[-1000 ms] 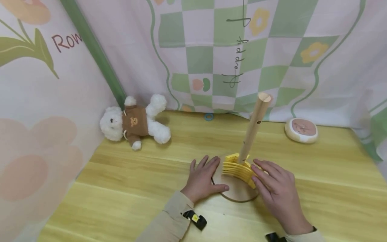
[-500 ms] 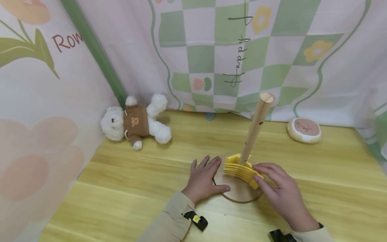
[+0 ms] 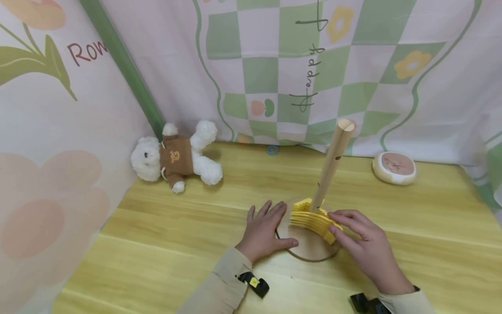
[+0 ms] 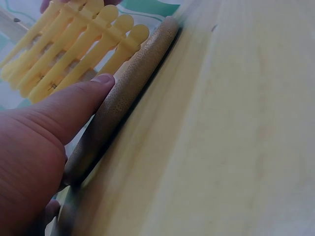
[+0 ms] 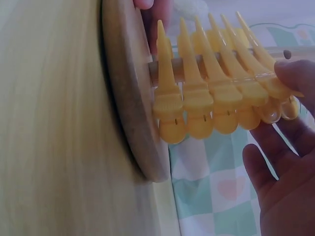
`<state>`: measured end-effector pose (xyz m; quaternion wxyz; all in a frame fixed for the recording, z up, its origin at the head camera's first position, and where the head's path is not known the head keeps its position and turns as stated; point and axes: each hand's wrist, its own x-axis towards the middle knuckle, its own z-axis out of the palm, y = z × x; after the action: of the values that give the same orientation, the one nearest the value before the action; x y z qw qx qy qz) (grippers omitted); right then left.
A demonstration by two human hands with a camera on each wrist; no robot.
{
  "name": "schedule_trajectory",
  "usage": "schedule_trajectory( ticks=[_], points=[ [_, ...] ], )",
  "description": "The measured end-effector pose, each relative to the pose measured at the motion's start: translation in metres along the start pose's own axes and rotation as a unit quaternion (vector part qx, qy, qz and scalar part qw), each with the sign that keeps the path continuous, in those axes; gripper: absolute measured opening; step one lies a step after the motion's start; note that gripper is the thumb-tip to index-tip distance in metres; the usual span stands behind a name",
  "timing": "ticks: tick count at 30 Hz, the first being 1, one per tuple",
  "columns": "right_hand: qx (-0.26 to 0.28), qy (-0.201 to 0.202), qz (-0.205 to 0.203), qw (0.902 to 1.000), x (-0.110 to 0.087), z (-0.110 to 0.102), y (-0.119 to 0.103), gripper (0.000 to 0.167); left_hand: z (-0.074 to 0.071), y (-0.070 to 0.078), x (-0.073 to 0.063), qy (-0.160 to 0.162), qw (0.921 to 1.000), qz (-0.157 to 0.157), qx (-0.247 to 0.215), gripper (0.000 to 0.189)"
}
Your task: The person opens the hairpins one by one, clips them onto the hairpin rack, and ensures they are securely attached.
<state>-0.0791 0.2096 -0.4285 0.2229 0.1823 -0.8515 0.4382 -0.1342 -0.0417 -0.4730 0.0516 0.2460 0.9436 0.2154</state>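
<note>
A wooden pole (image 3: 331, 165) stands on a round wooden base (image 3: 313, 250). Curved yellow plastic pieces (image 3: 311, 223), several in a stack, lie around the foot of the pole. In the right wrist view the pieces (image 5: 197, 98) show slim pointed tips and rounded ends. My left hand (image 3: 262, 231) rests on the left rim of the base, fingers spread and thumb (image 4: 101, 81) on the near rim. My right hand (image 3: 364, 244) pinches the right end of the stack's top piece between thumb (image 5: 295, 76) and fingers. The far side of the stack is partly hidden by the pole.
A white plush dog (image 3: 176, 157) in a brown top lies at the back left of the wooden table (image 3: 157, 257). A small blue ring (image 3: 272, 150) and a round-cornered white-and-pink device (image 3: 394, 168) lie by the patterned curtain (image 3: 259, 74).
My right hand's thumb and fingers have closed in on the right end of the yellow stack. The left hand stays on the base, and the head view has shifted slightly.
</note>
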Motion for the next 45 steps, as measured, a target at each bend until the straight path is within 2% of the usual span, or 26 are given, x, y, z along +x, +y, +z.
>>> schedule_trajectory(
  ticks=[8,16,22,24,27,29,31,33,35,41,45],
  points=[
    [0.019,0.01,-0.029,0.9993,-0.001,0.003,0.004,0.046,0.001,-0.003,0.0,0.004,1.0,0.001,0.002,0.102],
    [0.045,0.007,0.003,0.999,-0.004,0.003,0.009,0.042,-0.001,0.0,-0.001,-0.005,1.0,-0.003,0.0,0.103],
    [0.047,0.025,-0.012,0.9985,-0.004,0.006,0.009,0.044,-0.001,0.0,-0.001,-0.004,1.0,-0.001,0.001,0.102],
    [0.037,0.017,0.007,0.9992,-0.006,0.006,0.009,0.053,-0.001,0.001,-0.001,-0.004,1.0,-0.001,0.001,0.102],
    [0.019,-0.017,0.059,0.9979,-0.01,0.005,0.009,0.082,0.0,0.001,-0.001,-0.004,1.0,-0.003,0.001,0.102],
    [0.0,-0.054,0.113,0.9921,-0.013,0.003,0.009,0.101,0.0,0.001,0.0,-0.004,1.0,-0.003,0.002,0.102],
    [-0.009,-0.094,0.156,0.9832,-0.015,0.002,0.011,0.108,-0.001,0.001,0.0,-0.004,1.0,-0.005,0.004,0.102],
    [-0.023,-0.126,0.182,0.975,-0.015,0.002,0.013,0.104,-0.002,0.002,0.0,-0.006,1.0,-0.006,0.005,0.103],
    [-0.034,-0.143,0.19,0.9707,-0.015,0.002,0.016,0.096,-0.003,0.003,0.0,-0.007,0.9999,-0.007,0.005,0.103],
    [-0.076,-0.125,0.164,0.9756,-0.017,0.006,0.019,0.062,-0.003,0.003,0.001,-0.006,1.0,-0.005,-0.003,0.102],
    [-0.075,-0.129,0.175,0.9733,-0.017,0.006,0.017,0.053,-0.003,0.003,0.0,-0.009,0.9999,-0.007,0.001,0.102]
  ],
)
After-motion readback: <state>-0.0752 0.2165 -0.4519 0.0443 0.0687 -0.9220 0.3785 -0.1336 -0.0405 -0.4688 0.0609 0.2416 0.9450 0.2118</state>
